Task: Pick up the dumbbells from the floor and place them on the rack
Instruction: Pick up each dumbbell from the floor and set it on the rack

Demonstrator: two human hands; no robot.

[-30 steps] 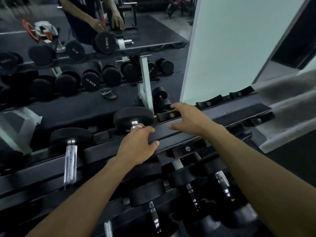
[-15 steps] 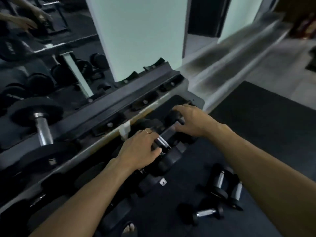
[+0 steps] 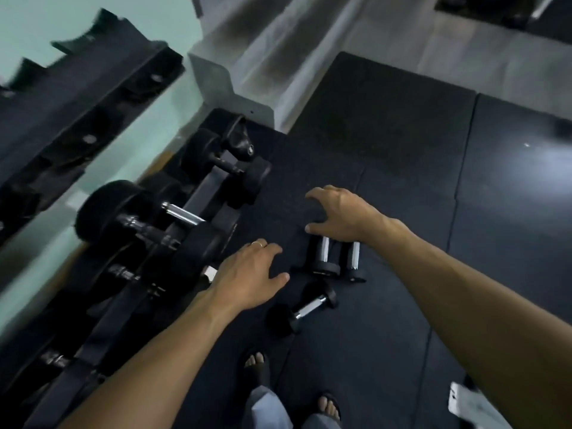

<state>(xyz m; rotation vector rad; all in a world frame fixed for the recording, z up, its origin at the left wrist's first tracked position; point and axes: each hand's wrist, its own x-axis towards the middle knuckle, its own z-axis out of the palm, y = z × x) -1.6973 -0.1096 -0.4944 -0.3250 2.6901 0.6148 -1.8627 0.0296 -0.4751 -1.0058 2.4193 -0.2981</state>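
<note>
Nearest, two sandalled feet (image 3: pixel 291 385) stand on the black rubber floor mat (image 3: pixel 402 168), set just short of the loose weights, a stance that suits someone bending to reach them.

Just beyond the feet lies a single small dumbbell (image 3: pixel 305 308) on the mat. Its chrome handle runs on a diagonal, from its near-left head to its far-right head, so a hand coming from above would have to turn to cross it.

A little farther sit two more small dumbbells (image 3: pixel 335 258), side by side and almost touching, their long axes pointing near to far, roughly parallel with the forearms. That makes them the easier pair to take, likely one in each hand.

The left hand (image 3: pixel 247 280), a ring on one finger, hangs above the mat just left of the pair, fingers loosely spread and holding nothing. The right hand (image 3: pixel 337 216) hovers over the far ends of the pair, its fingers arched downward like a claw but not around anything; whether it touches the heads I cannot tell. Judging by this, the reach is under way and no grasp has been made.

To the left, the rack (image 3: pixel 198 199) carries larger dumbbells across its rails, handles lying left to right. Its upper tier (image 3: pixel 93 97), farther off, shows bare cradles.
</note>
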